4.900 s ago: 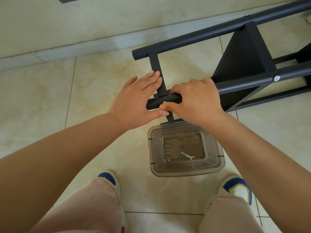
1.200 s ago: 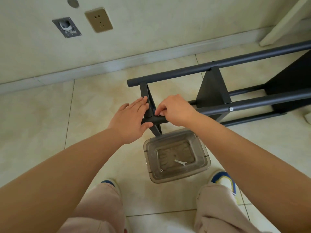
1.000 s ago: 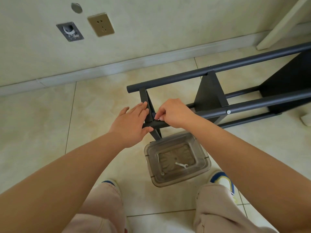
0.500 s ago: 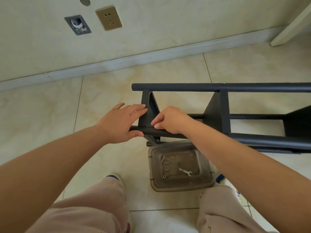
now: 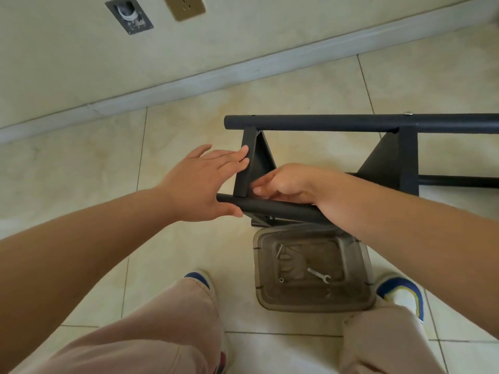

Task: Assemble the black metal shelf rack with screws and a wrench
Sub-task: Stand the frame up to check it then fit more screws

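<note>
A black metal shelf rack of round tubes and flat plates [image 5: 378, 125] lies on its side on the glossy cream floor tiles [image 5: 81, 171], filling the frame from centre out toward 3 o'clock. The left hand [image 5: 201, 184] is spread, its straight fingers laid against the flat upright cross-plate [image 5: 244, 168] at the rack's end and its thumb touching the near round tube [image 5: 278, 209] from below. The right hand [image 5: 283, 183] sits just beside it at 3 o'clock, fingers curled and resting on the near tube where the cross-plate meets it; whether they pinch a screw there cannot be told. A small silver screw head [image 5: 409, 113] shows on the far tube toward 2 o'clock. Directly below the hands, at 5 o'clock, stands a smoky translucent plastic rectangular bin [image 5: 367, 265], touching the rack's lower end. Inside it lie a small silver open-end wrench [image 5: 319, 275], a long silver screw [image 5: 279, 250] tilted near its far left corner, and a tiny silver nut [image 5: 281, 280]. Beige trouser legs and white shoes with blue trim flank the bin. At 11 o'clock on the wall are a brass-coloured socket plate [image 5: 185, 6] and a grey metal plate [image 5: 129, 14], above a pale skirting board [image 5: 243, 71].
</note>
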